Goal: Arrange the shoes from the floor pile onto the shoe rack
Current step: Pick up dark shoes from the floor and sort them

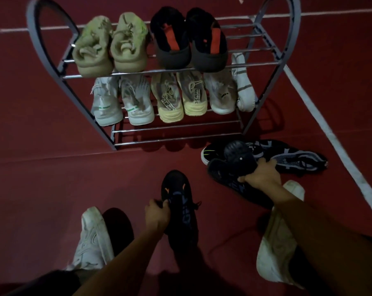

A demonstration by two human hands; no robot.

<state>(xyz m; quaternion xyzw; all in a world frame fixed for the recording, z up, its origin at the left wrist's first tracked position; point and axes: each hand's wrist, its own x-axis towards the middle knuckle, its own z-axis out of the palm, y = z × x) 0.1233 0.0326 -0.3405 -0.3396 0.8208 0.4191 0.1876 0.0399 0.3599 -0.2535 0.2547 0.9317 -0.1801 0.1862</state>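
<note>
Shoes fill most of the metal rack [52, 67] in the upper half of the frame. On its top shelf sit two tan sneakers [111, 43] at the left and two black shoes with orange insoles [188, 39] just beside them at the right. On the shelf below, left to right, stand two white sneakers [122, 100], two cream sneakers [178, 97], one pale shoe [221, 92] and a white shoe tipped on its side [243, 82] against the right end. The lowest bars [176, 133] carry nothing you can see.

Your left hand [157, 216], low in the centre of the frame, grips a black sneaker with orange marks [176, 193] by its side near the collar, toe pointing up toward the rack.

Your right hand [260, 175], at centre right, has its fingers curled round a dark rubbery shoe [237, 157], holding it over the floor pile. Beneath and behind it lie a black shoe with a green stripe [210, 153] and a black and grey patterned sneaker [294, 155], with another dark shoe [234, 185] under your wrist; in this dim light you cannot tell exactly how they overlap.

Your own white sneakers [91, 238] show at lower left and lower right on the red floor [42, 171], which has white lines [330, 133] running across the upper right.
</note>
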